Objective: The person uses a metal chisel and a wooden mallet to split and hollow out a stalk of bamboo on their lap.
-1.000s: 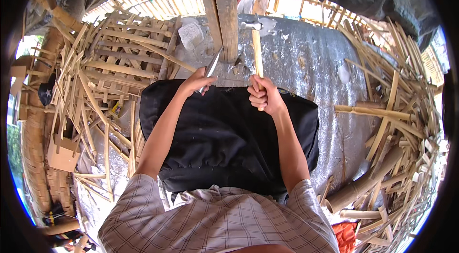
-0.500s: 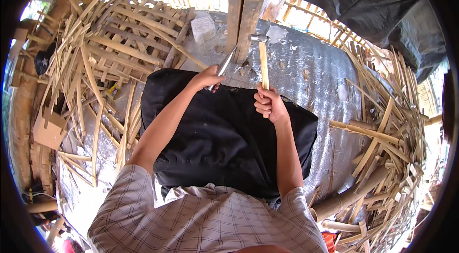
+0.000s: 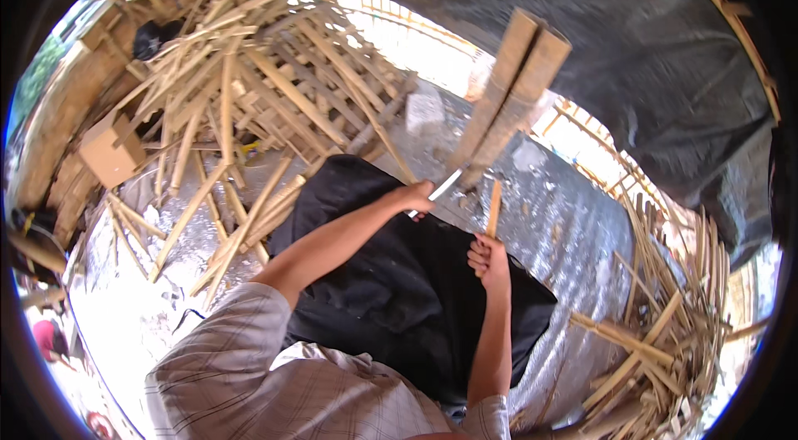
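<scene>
My left hand [image 3: 417,197] is closed round a silver metal chisel [image 3: 447,184], whose tip points up and right to the foot of two upright brown posts [image 3: 515,83]. Whether the tip touches the wood I cannot tell. To its right, my right hand [image 3: 489,257] grips the lower part of a hammer's [image 3: 495,209] pale wooden handle. The handle stands nearly upright, and the hammer head cannot be made out now. Black cloth [image 3: 391,290] covers my lap beneath both hands.
Bamboo strips [image 3: 274,83] are heaped at the back left, and more bamboo pieces [image 3: 648,349] lie at the right. A whitish block [image 3: 425,112] sits left of the posts. Silvery sheeting [image 3: 573,232] covers the ground. A cardboard box [image 3: 112,149] is at far left; black tarp [image 3: 657,33] hangs overhead.
The whole view has swung and tilted, so posts and heaps appear shifted and leaning. Both hands keep hold of their tools. The hammer head, visible before, can no longer be made out.
</scene>
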`<move>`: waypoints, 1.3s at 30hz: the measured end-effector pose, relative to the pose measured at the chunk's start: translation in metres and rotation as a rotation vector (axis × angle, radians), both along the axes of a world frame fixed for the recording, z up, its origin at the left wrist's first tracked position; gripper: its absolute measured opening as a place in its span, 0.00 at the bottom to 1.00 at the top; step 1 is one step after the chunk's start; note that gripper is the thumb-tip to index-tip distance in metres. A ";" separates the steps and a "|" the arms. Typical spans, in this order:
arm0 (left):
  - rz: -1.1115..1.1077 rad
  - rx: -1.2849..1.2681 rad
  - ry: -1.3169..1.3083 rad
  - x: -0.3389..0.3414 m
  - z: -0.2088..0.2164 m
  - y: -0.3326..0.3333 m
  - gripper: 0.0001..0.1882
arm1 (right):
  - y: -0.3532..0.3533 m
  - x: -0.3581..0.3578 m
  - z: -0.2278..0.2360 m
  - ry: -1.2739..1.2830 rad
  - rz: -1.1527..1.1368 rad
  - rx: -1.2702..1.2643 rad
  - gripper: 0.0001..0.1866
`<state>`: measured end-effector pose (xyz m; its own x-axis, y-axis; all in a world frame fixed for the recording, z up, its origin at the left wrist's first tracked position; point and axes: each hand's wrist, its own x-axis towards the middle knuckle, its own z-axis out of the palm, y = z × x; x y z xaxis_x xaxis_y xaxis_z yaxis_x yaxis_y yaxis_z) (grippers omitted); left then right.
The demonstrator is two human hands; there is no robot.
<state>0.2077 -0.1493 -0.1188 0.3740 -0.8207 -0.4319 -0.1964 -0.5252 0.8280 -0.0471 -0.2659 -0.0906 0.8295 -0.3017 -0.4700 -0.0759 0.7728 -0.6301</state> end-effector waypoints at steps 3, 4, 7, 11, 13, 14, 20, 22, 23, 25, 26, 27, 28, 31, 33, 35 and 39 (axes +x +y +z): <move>-0.027 -0.028 -0.058 0.003 0.000 0.002 0.12 | -0.003 0.003 -0.009 -0.009 0.008 0.027 0.17; -0.012 -0.039 -0.055 0.003 -0.003 0.004 0.11 | -0.001 0.004 -0.009 0.005 -0.002 0.037 0.17; -0.039 -0.043 -0.087 0.002 0.003 0.005 0.12 | 0.001 0.003 -0.005 -0.001 -0.016 -0.011 0.16; -0.040 -0.061 -0.121 -0.002 0.003 0.001 0.15 | 0.001 0.000 -0.001 0.015 -0.009 -0.027 0.16; -0.029 -0.044 -0.119 0.000 0.004 -0.002 0.17 | -0.002 0.003 -0.004 0.012 -0.021 -0.024 0.16; -0.057 -0.049 -0.142 0.004 0.005 -0.002 0.17 | -0.003 0.005 -0.005 -0.002 -0.025 -0.034 0.17; -0.061 -0.038 -0.161 0.001 0.005 -0.001 0.16 | -0.002 0.001 -0.005 0.030 -0.023 -0.031 0.15; -0.069 -0.026 -0.163 0.005 0.003 0.001 0.16 | 0.000 0.003 -0.005 0.021 -0.021 -0.033 0.13; -0.069 -0.028 -0.156 0.004 0.003 0.001 0.16 | -0.001 0.002 -0.006 0.014 -0.021 -0.029 0.13; -0.065 -0.034 -0.143 0.003 0.002 0.002 0.16 | -0.001 0.001 -0.006 0.004 -0.021 -0.027 0.13; -0.073 -0.036 -0.142 0.003 0.002 0.002 0.16 | -0.002 0.000 -0.006 0.000 -0.021 -0.028 0.13; -0.079 -0.039 -0.142 0.003 0.002 0.001 0.16 | -0.002 -0.001 -0.006 -0.004 -0.021 -0.029 0.13; -0.088 -0.036 -0.141 0.004 0.002 0.002 0.16 | 0.001 -0.001 -0.003 0.002 -0.032 -0.034 0.14; -0.100 -0.057 -0.162 -0.001 0.006 -0.003 0.16 | 0.001 -0.002 0.006 0.018 -0.059 -0.055 0.16; -0.089 -0.056 -0.151 -0.003 0.008 -0.002 0.16 | -0.001 -0.002 0.001 0.034 -0.059 -0.040 0.15; -0.088 -0.031 -0.120 0.007 -0.006 0.007 0.14 | 0.005 0.005 0.002 -0.017 -0.047 -0.061 0.16; -0.063 -0.049 -0.065 0.010 -0.007 0.008 0.11 | 0.009 0.006 0.001 -0.031 -0.076 -0.059 0.16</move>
<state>0.2173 -0.1410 -0.1255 0.3468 -0.8630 -0.3673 -0.2814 -0.4693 0.8370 -0.0410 -0.2566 -0.0894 0.8172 -0.3906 -0.4238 0.0020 0.7372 -0.6756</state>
